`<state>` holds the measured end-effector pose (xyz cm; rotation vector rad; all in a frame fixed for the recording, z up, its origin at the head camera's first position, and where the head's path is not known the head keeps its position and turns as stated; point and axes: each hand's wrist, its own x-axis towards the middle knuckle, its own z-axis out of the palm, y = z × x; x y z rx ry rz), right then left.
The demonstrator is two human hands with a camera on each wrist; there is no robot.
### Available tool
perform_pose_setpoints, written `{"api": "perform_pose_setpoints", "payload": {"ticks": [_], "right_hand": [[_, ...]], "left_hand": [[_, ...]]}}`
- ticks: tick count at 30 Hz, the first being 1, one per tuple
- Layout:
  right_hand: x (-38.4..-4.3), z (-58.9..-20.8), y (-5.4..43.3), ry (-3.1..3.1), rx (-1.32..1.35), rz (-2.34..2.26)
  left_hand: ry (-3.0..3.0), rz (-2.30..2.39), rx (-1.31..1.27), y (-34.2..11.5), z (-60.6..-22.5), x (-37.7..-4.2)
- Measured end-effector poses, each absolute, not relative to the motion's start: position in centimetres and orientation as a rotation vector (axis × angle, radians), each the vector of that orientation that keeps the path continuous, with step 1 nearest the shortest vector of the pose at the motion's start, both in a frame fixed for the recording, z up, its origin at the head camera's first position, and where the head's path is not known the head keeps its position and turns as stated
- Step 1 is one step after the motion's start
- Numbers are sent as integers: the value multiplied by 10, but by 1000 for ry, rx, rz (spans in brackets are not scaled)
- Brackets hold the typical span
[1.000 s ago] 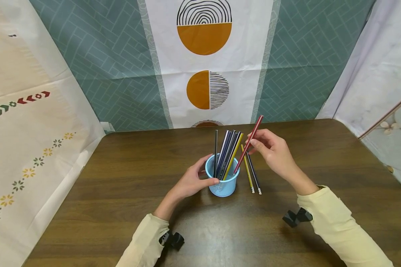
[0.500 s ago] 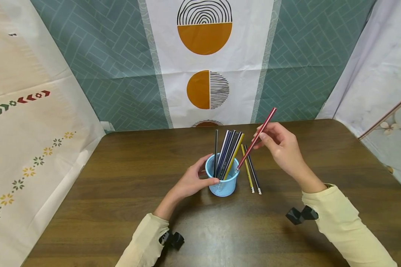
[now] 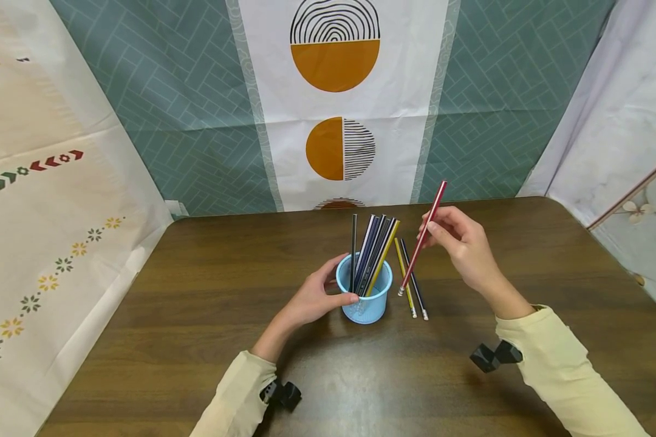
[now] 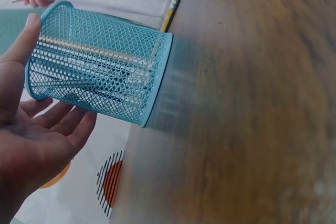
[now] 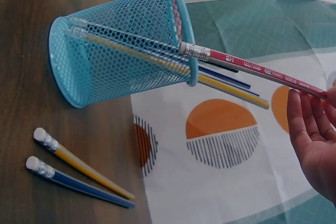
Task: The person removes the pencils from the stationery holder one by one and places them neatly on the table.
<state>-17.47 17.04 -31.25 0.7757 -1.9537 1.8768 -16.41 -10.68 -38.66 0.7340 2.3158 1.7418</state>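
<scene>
My left hand [image 3: 313, 298] grips the light blue mesh pencil cup [image 3: 367, 312] near its rim, thumb on the near side. Several dark pencils and a yellow pencil [image 3: 384, 258] lean inside the cup, points hidden at the left. Between thumb and fingers, my right hand [image 3: 464, 246] pinches a red pencil [image 3: 422, 243], held slanting in the air just right of the cup. Its white eraser [image 5: 187, 49] hangs at the lower end, outside the cup. Printing shows on the red barrel in the right wrist view.
Right of the cup, a yellow pencil [image 5: 89, 167] and a dark blue pencil [image 5: 84, 186] lie side by side on the brown wooden table [image 3: 208, 340]. A patterned cloth [image 3: 197, 121] hangs behind the table's far edge.
My right hand has moved right, lifting the red pencil's eraser end out over the cup's rim, then lowering slightly. The left hand and cup have stayed in place.
</scene>
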Motion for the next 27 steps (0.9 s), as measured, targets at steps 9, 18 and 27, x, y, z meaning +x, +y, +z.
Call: {"api": "perform_pose_setpoints", "payload": {"ticks": [9, 18, 27], "right_hand": [[-181, -324, 174, -2082, 683, 1850], [-187, -333, 179, -2146, 603, 1821], [-192, -338, 183, -2263, 529, 1732]], "left_hand": [[2311, 1750, 742, -107, -386, -163], [2310, 1753, 751, -107, -387, -164], [2305, 1757, 734, -106, -387, -164]]}}
